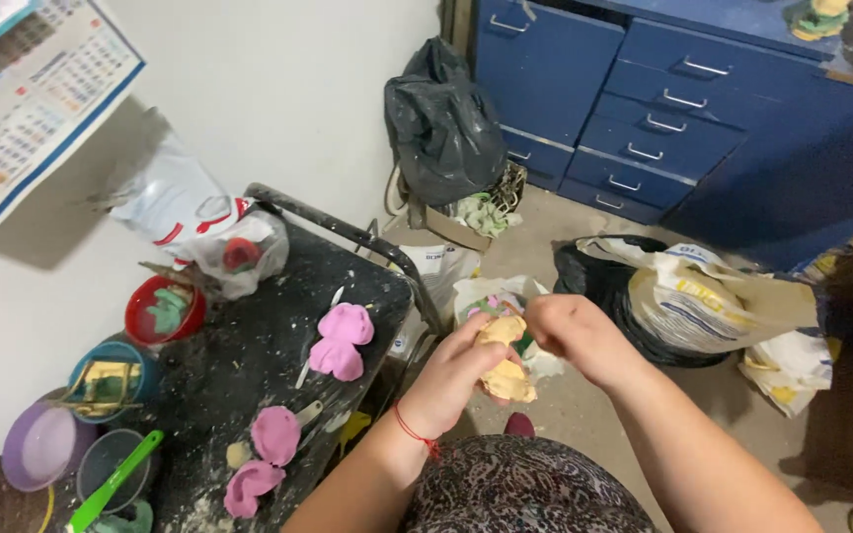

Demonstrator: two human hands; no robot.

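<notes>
Both-handed, fingers of left hand [451,380] and right hand [570,331] clamped on yellow clay lump [505,365]; risk of tearing, pieces dropping to floor [584,415].

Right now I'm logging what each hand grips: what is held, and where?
Both hands hold one yellow lump of clay: the left hand pinches its lower side, the right hand its upper end.
</notes>
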